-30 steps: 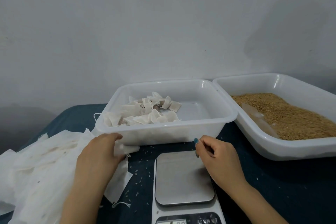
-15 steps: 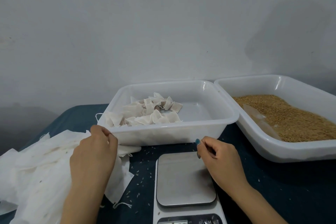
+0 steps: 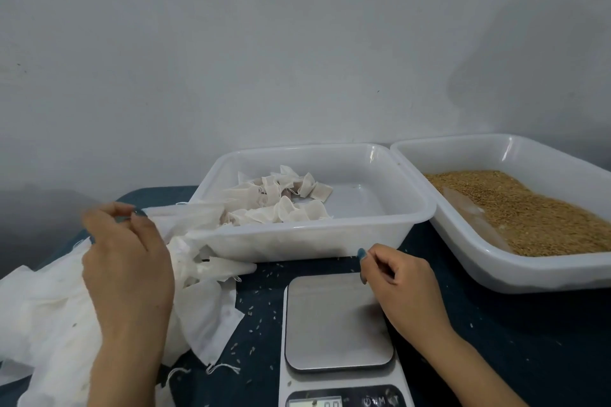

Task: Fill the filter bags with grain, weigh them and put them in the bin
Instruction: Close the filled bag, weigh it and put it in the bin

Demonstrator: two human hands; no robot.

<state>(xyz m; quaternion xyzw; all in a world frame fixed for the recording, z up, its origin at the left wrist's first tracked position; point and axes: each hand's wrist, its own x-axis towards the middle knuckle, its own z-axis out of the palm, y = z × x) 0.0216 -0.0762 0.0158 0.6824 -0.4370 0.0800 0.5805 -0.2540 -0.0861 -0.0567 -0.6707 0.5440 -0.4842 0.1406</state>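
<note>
My left hand (image 3: 125, 258) pinches an empty white filter bag (image 3: 188, 218) between thumb and fingers, lifted above the pile of empty bags (image 3: 49, 307) at the left. The lifted bag hangs in front of the left corner of the white bin (image 3: 363, 235), which holds several filled bags (image 3: 281, 205). My right hand (image 3: 400, 284) hovers over the far right corner of the scale (image 3: 334, 324), fingers loosely curled and holding nothing. Brown grain (image 3: 529, 208) lies in the right tray (image 3: 496, 271).
Loose grains are scattered on the dark blue cloth (image 3: 258, 324) between the bag pile and the scale. The scale's display (image 3: 314, 403) is cut off at the bottom edge. A bare grey wall stands behind the bins.
My left hand has risen and moved left, lifting one empty bag off the pile. My right hand has stayed by the scale's corner.
</note>
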